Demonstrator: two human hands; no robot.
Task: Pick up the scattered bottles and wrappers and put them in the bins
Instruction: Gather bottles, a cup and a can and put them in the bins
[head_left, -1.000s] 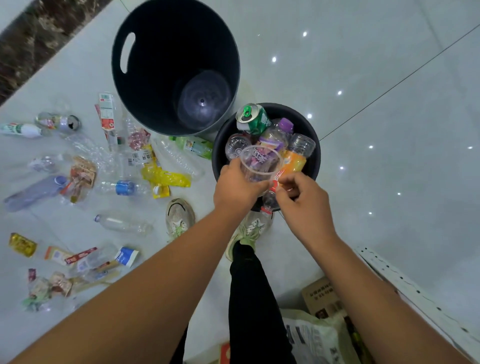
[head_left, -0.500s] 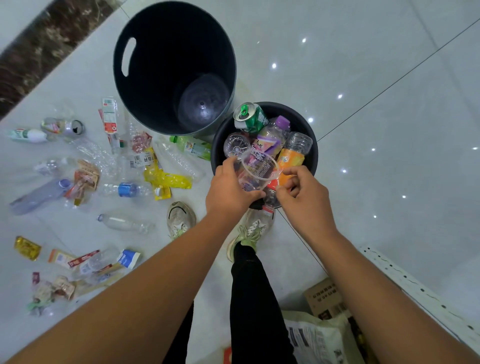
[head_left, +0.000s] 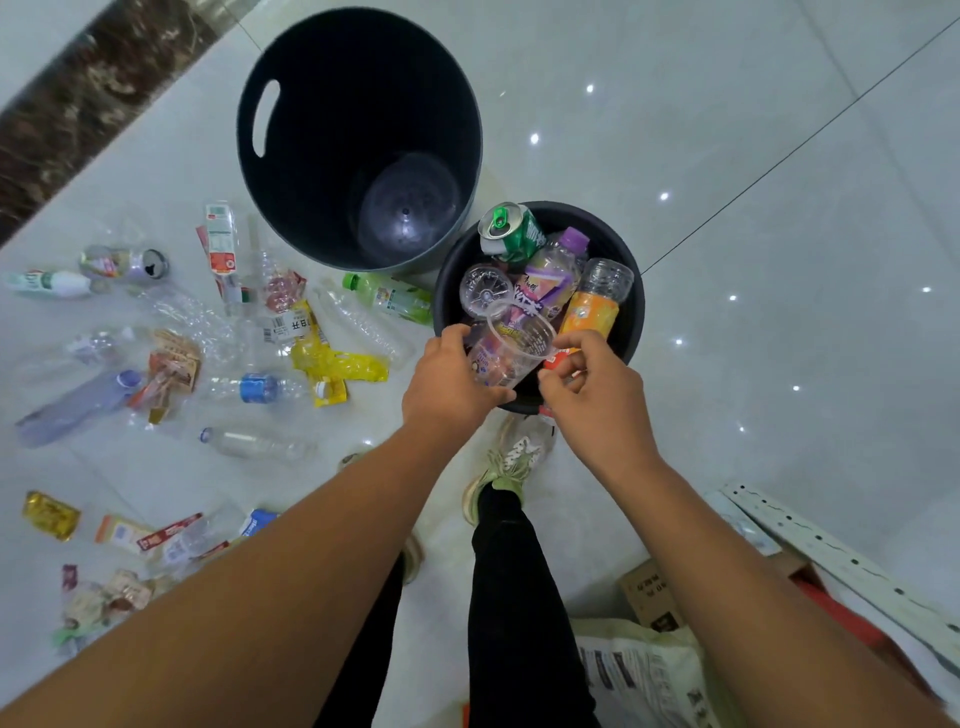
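Observation:
A clear plastic cup lies tilted on top of the rubbish in the small black bin, and my left hand grips its side. My right hand pinches a red-labelled clear bottle right beside the cup's rim. The bin is full: a green can, a purple-capped bottle and an orange bottle. The large black bin behind holds nothing. To the left the floor carries a green bottle, a yellow wrapper, a blue-labelled bottle and several more.
My shoe stands just below the small bin. At the lower right are a cardboard box, a printed bag and a perforated metal rail. A dark marble strip borders the floor at the upper left.
Both hands have sunk a little toward the small bin's near rim, and the cup now sits lower among the bottles. The litter on the floor has not moved.

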